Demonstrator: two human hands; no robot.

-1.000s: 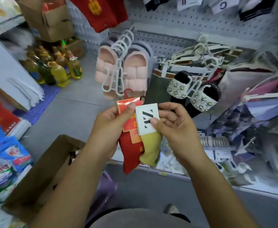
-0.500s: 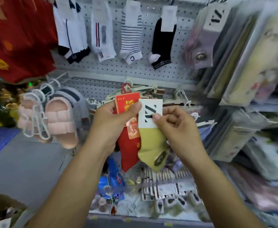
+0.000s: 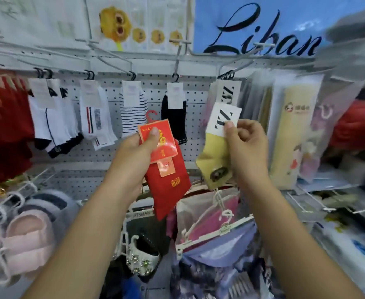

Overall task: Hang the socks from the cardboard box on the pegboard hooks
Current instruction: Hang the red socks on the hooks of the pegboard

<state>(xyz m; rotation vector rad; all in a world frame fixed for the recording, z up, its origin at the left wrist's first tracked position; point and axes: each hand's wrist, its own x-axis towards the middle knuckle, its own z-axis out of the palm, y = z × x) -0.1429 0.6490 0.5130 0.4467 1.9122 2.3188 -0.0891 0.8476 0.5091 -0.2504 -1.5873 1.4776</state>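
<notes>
My left hand (image 3: 137, 152) pinches a red sock pack (image 3: 166, 175) by its red card label, thumb on top; a red hanger hook sticks up behind it. My right hand (image 3: 245, 145) pinches the white striped card of a yellow sock (image 3: 213, 160), held up just below a pegboard hook (image 3: 226, 75) that carries matching striped-card packs. The pegboard (image 3: 155, 87) spans the wall ahead with several white, striped and black socks hanging from its hooks. The cardboard box is out of view.
Red garments (image 3: 4, 126) hang at far left. Bagged sock packs (image 3: 294, 130) crowd the right side. Pink slippers (image 3: 26, 240) on hangers sit lower left, beaded shoes (image 3: 142, 257) and bagged clothing (image 3: 216, 234) below my hands. Empty hook arms project from the top rail.
The view has swung up from the floor and box to the pegboard. My hands have separated: the right lifted the yellow sock toward the striped-card hook, the left keeps the red pack.
</notes>
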